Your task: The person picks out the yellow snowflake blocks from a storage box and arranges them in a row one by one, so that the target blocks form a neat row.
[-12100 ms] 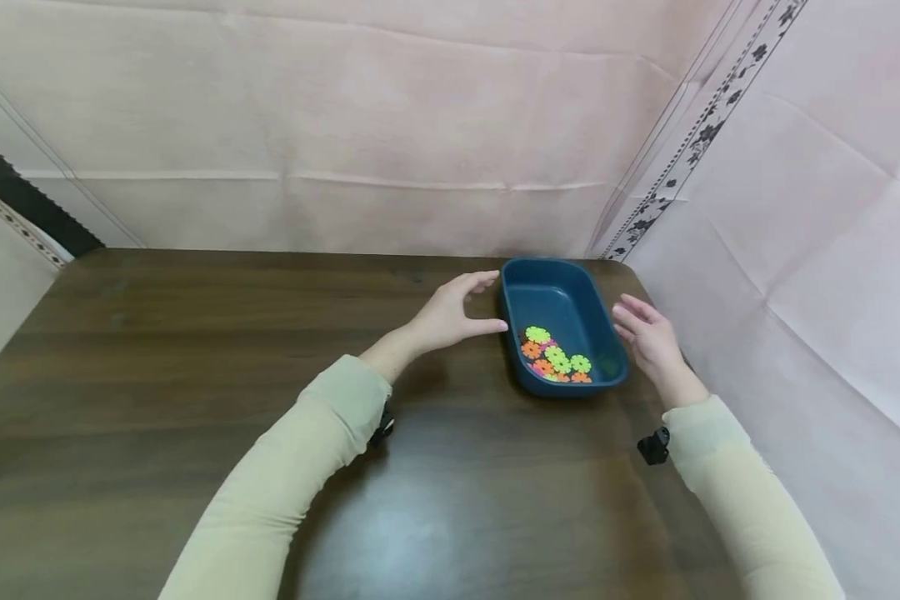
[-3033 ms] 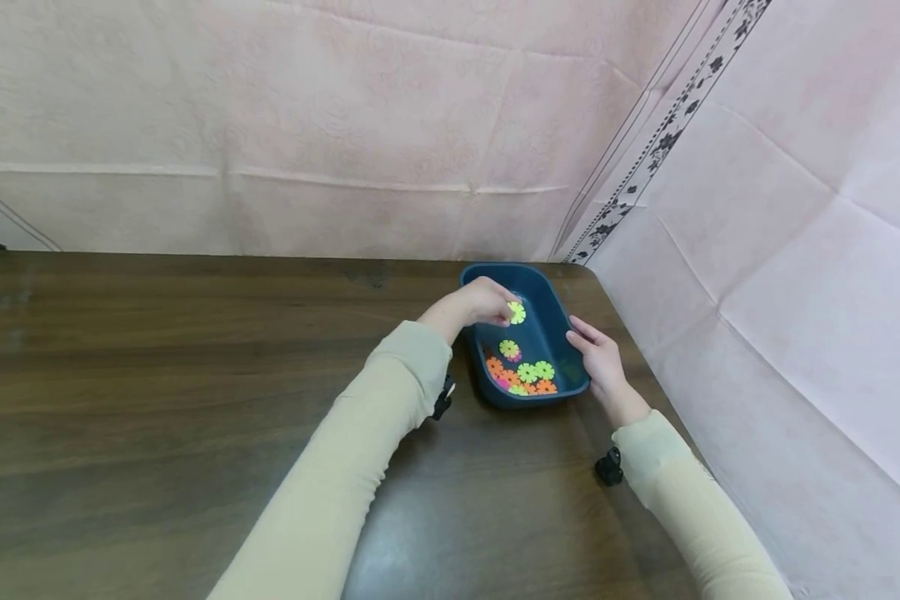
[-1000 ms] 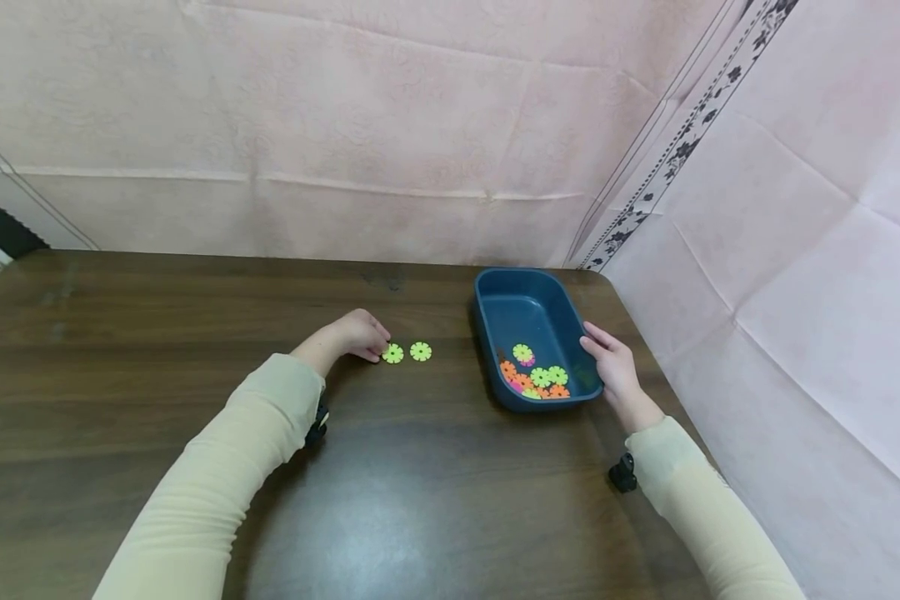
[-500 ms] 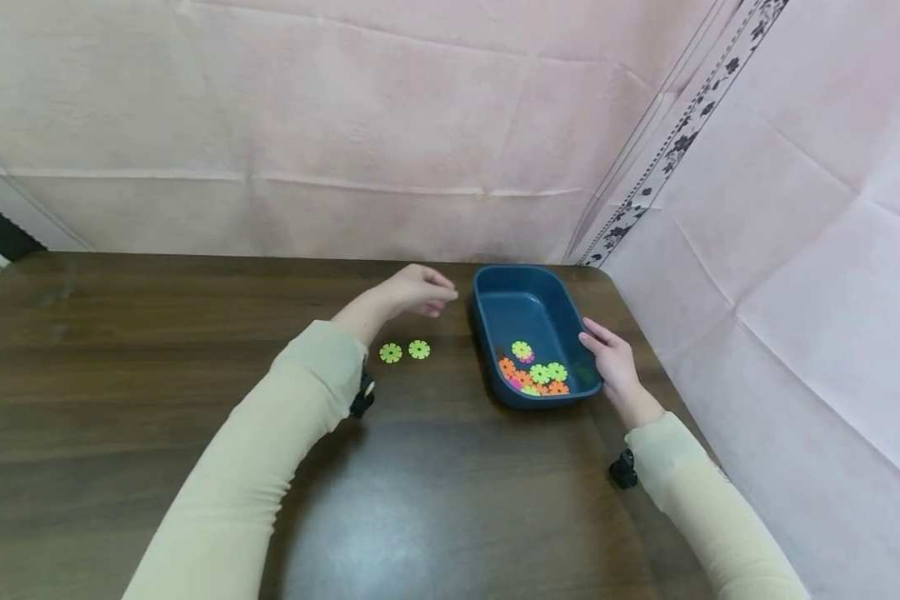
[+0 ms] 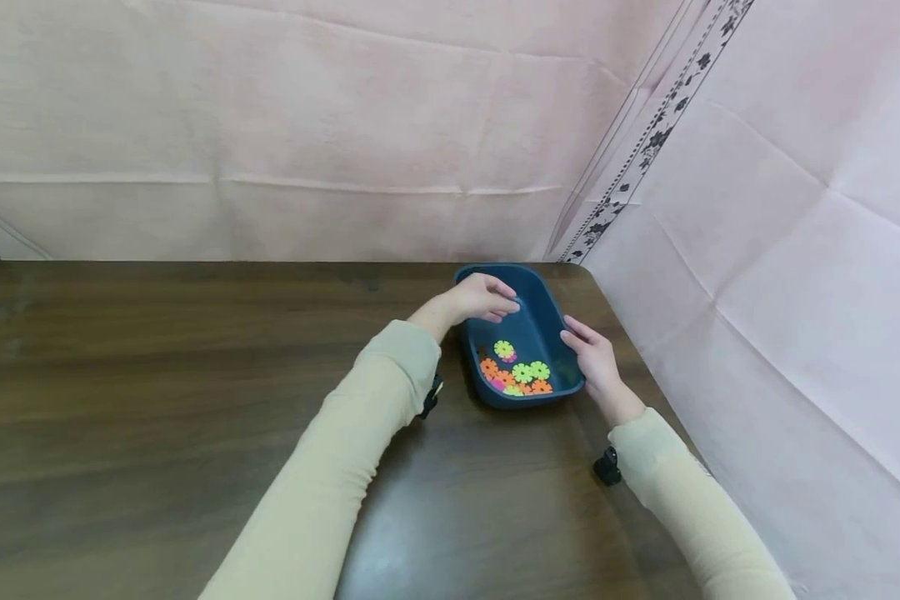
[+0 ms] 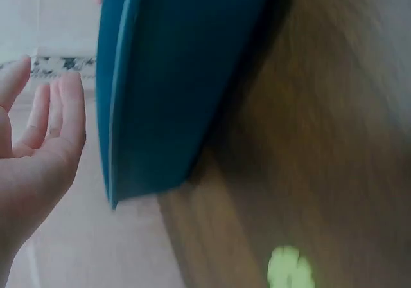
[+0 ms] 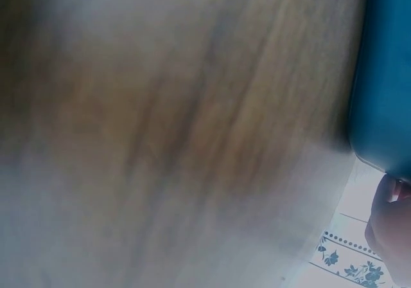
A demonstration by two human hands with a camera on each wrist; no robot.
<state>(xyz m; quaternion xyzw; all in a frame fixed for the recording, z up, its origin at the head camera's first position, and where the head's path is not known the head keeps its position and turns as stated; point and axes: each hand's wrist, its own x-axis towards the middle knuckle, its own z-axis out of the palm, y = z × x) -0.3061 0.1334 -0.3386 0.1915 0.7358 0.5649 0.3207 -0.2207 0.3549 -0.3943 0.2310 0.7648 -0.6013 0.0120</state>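
Note:
A blue tray (image 5: 528, 402) stands at the table's back right, also filling part of the left wrist view (image 6: 173, 89) and the right wrist view's edge (image 7: 388, 76). Several flower-shaped pieces, green (image 5: 540, 371), orange (image 5: 489, 367) and pink (image 5: 497, 384), lie in its near end. Over the tray's far left part is the left hand (image 5: 480, 298), fingers loosely spread, with nothing seen between them; the left wrist view shows it too (image 6: 42, 153). The right hand (image 5: 598, 367) holds the tray's right rim, fingers partly seen in the right wrist view (image 7: 392, 230).
One green piece (image 6: 289, 269) lies on the wooden table outside the tray in the left wrist view; the left sleeve (image 5: 330, 442) covers that area in the head view. Pale cloth walls (image 5: 307, 125) stand behind and at the right of the table.
The left hand has left the two green pieces on the table and moved right, over the tray. The right hand stays at the rim. The head view has shifted slightly.

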